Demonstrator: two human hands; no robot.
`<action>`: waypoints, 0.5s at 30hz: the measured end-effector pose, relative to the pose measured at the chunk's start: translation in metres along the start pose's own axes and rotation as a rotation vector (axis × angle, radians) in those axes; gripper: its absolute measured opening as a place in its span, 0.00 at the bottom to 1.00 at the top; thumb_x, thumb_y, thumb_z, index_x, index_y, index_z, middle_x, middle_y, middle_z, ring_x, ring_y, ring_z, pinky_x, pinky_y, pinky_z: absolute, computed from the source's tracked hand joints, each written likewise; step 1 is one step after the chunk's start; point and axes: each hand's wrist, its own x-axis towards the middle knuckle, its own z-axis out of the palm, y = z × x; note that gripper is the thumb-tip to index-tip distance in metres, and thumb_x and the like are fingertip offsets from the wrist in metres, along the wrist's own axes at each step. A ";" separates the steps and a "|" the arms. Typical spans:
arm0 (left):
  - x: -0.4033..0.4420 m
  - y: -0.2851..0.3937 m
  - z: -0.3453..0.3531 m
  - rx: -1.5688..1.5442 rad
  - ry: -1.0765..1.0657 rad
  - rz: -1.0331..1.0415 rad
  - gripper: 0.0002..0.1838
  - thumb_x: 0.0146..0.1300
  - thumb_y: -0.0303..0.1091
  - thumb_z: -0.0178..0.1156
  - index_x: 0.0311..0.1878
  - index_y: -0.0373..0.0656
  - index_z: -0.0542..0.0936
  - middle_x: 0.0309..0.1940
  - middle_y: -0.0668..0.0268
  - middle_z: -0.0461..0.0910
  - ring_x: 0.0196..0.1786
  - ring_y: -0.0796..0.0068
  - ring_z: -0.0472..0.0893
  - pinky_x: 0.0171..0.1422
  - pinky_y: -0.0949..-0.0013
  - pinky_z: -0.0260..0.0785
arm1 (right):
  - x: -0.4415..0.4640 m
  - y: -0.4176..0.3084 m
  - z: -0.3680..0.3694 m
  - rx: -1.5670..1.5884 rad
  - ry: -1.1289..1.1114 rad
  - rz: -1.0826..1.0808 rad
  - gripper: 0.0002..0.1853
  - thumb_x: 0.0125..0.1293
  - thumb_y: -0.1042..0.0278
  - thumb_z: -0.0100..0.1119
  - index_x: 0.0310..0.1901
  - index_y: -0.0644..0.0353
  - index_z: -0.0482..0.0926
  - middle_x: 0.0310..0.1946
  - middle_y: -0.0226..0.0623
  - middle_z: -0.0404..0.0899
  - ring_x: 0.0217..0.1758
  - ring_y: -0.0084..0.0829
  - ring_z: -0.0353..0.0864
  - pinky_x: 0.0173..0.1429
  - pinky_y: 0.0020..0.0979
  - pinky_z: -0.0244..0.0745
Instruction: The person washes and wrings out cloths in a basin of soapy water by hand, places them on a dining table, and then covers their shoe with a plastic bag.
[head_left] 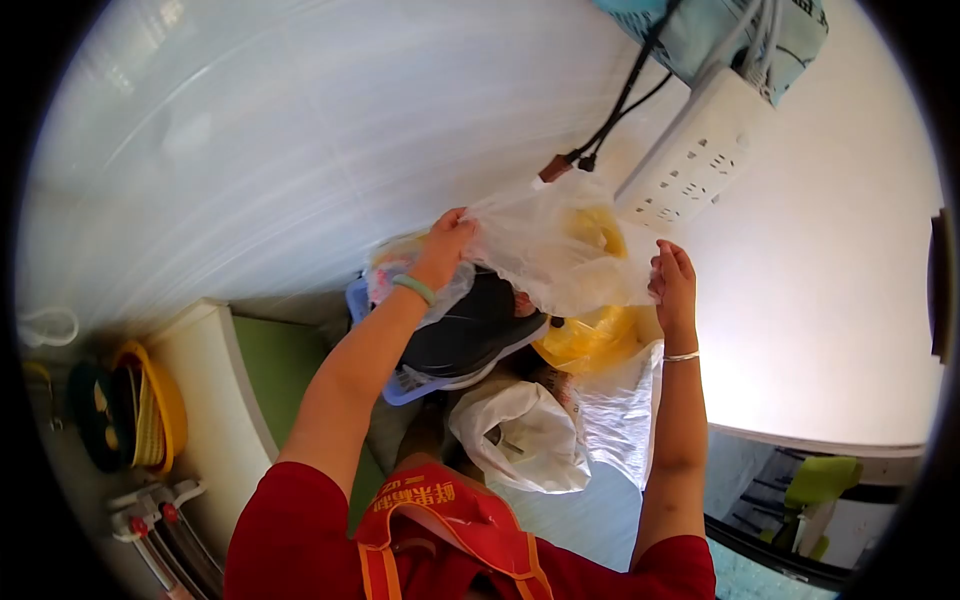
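Thin translucent white plastic bag [535, 245] held up, stretched betw. both hands. L hand [450, 245] pinches one edge, fingers closed; R hand [674, 275] likewise, opp. edge. Step (judged): spreading bag; next move calls for firm edge grip. Below: crumpled yellow plastic bag [598, 345], blue plastic basket [402, 392]. Black cables [622, 100] near bag top, poss. snag.

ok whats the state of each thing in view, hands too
left hand, pinched shut on the clear plastic bag's left edge
right hand, pinched shut on its right edge
clear plastic bag, spread between the hands
white bag, mouth open
yellow bag, crumpled
blue basket, holding things
power strip, visible sockets without plugs
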 end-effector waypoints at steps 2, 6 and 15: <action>-0.017 0.018 -0.027 -0.003 0.045 0.009 0.14 0.59 0.39 0.56 0.43 0.40 0.72 0.28 0.70 0.73 0.27 0.81 0.72 0.28 0.76 0.65 | -0.006 0.001 0.012 -0.183 -0.030 0.045 0.11 0.64 0.62 0.50 0.41 0.60 0.72 0.20 0.23 0.67 0.16 0.11 0.56 0.19 0.16 0.52; -0.026 0.014 -0.089 0.319 0.211 0.002 0.16 0.56 0.41 0.59 0.42 0.38 0.74 0.24 0.70 0.74 0.24 0.79 0.72 0.28 0.73 0.66 | -0.001 0.055 0.041 -0.562 -0.103 -0.026 0.12 0.62 0.60 0.52 0.38 0.61 0.75 0.24 0.25 0.73 0.21 0.15 0.66 0.26 0.18 0.62; -0.053 -0.048 -0.190 1.151 0.369 -0.011 0.43 0.44 0.52 0.67 0.60 0.37 0.63 0.55 0.41 0.65 0.63 0.53 0.62 0.63 0.61 0.57 | -0.044 0.185 0.188 -0.951 -0.484 0.010 0.42 0.54 0.45 0.57 0.64 0.63 0.54 0.33 0.44 0.78 0.39 0.41 0.79 0.45 0.39 0.70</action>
